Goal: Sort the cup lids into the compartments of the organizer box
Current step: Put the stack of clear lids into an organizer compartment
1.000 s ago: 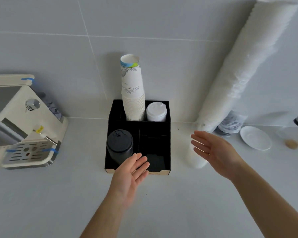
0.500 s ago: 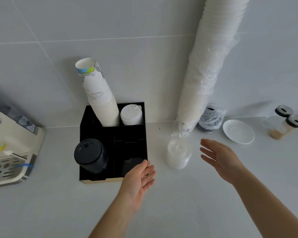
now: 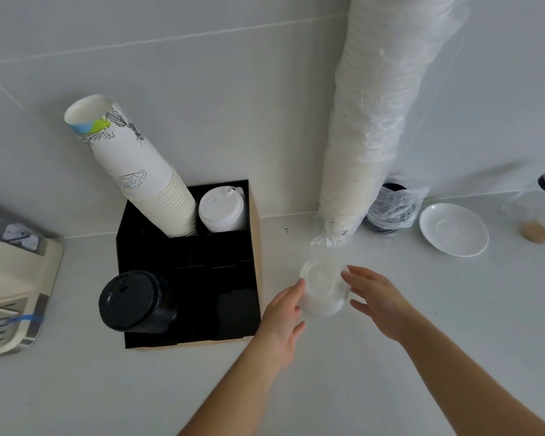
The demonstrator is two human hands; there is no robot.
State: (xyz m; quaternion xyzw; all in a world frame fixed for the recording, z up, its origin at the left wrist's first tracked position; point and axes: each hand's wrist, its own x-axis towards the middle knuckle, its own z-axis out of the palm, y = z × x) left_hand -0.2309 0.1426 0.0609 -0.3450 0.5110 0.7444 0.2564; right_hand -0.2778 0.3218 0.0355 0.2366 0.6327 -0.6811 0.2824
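While standing on the white counter (image 3: 390, 388) just right of the black organizer box (image 3: 255, 247), the small stack of clear lids (image 3: 323, 287) in thin plastic wrap is being framed from both sides. Reaching in with the left hand (image 3: 282, 322), fingers spread and loose, one fingertip touching the left rim of the stack. Coming from the other side with the right hand (image 3: 379, 300), fingers also spread, tips at the right rim, not yet pinching anything. Inside the box: leaning stack of printed paper cups (image 3: 139, 171) in the back left compartment, white lids (image 3: 222, 209) in the back right one, black lids (image 3: 136, 302) in the front left one. Leaning against the tiled wall behind, a very tall wrapped sleeve of white lids (image 3: 384, 105). Lying further right, a white saucer (image 3: 453, 229).
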